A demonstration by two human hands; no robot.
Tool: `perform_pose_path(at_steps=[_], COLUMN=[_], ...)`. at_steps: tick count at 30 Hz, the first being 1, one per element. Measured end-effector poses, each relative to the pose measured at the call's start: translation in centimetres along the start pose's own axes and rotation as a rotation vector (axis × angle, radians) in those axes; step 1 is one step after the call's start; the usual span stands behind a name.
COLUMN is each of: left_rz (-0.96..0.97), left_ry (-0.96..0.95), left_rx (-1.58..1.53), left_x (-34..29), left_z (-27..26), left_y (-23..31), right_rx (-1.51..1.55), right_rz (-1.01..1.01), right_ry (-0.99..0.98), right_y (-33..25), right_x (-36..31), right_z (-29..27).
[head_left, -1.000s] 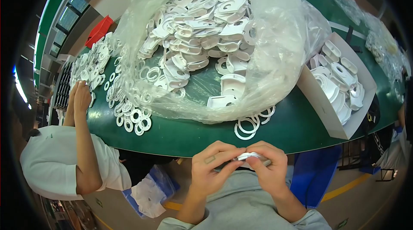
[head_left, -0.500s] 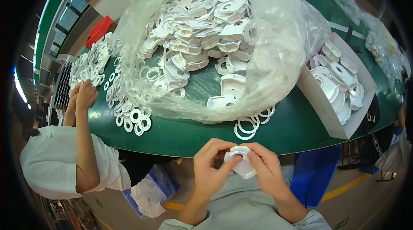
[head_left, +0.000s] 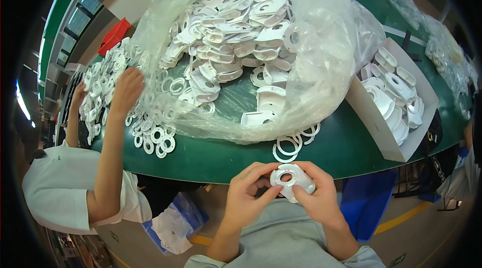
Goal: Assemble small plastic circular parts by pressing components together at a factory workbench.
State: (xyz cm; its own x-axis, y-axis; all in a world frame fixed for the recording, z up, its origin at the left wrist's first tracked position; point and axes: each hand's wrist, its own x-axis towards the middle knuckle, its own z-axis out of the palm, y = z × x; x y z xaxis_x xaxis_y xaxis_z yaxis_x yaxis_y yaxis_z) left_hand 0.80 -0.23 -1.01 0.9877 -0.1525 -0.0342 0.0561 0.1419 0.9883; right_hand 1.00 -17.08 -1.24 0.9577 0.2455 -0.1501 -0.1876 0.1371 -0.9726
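My left hand [head_left: 247,193] and right hand [head_left: 319,192] pinch the white part [head_left: 296,179] by its sides near the green tabletop's [head_left: 221,160] edge, probably so its round hole is easy to see.

Your 2 hands: L hand [head_left: 248,192] at 6 o'clock, R hand [head_left: 320,192] nr 5, both on 1 white part [head_left: 302,174]. You've 1 lg clear bag [head_left: 321,67] at 12; white pcs [head_left: 236,29] inside, too many to ct. At 4, min. 3 thin rings [head_left: 275,151]. At 3, 1 cdbd box [head_left: 372,120]. 1 red bin [head_left: 115,37] at 10, 2 blue bins [head_left: 369,203] at 4 & 7, 1 co-worker [head_left: 63,187] at 8.
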Motion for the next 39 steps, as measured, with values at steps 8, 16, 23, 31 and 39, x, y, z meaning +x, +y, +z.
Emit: perform_pose_path(at_steps=[8,16,23,31,39], left_rz=[0.368,0.086,0.3,0.632,0.327], left_ry=[0.233,-0.001,0.402,0.189,0.941], left_rx=[0.751,1.07,0.58,0.747,1.292], left_x=[5.9,10.5,9.2,1.2,-1.1], left_z=[-2.3,-5.6,-4.8,0.9,-14.6], left_y=[2.8,3.3,3.6,1.4,0.5], right_rx=[-0.609,-0.691,-0.659,0.103,0.23], right_rz=[-0.456,-0.455,-0.708,-0.277,-0.047], right_ry=[0.711,0.741,0.691,0.134,0.041], right_y=[-7.8,-9.7,-6.8,1.9,1.3], right_x=[-2.2,3.2,1.0,2.0,2.1], right_z=[-9.1,-16.4,-8.5,3.6,3.6])
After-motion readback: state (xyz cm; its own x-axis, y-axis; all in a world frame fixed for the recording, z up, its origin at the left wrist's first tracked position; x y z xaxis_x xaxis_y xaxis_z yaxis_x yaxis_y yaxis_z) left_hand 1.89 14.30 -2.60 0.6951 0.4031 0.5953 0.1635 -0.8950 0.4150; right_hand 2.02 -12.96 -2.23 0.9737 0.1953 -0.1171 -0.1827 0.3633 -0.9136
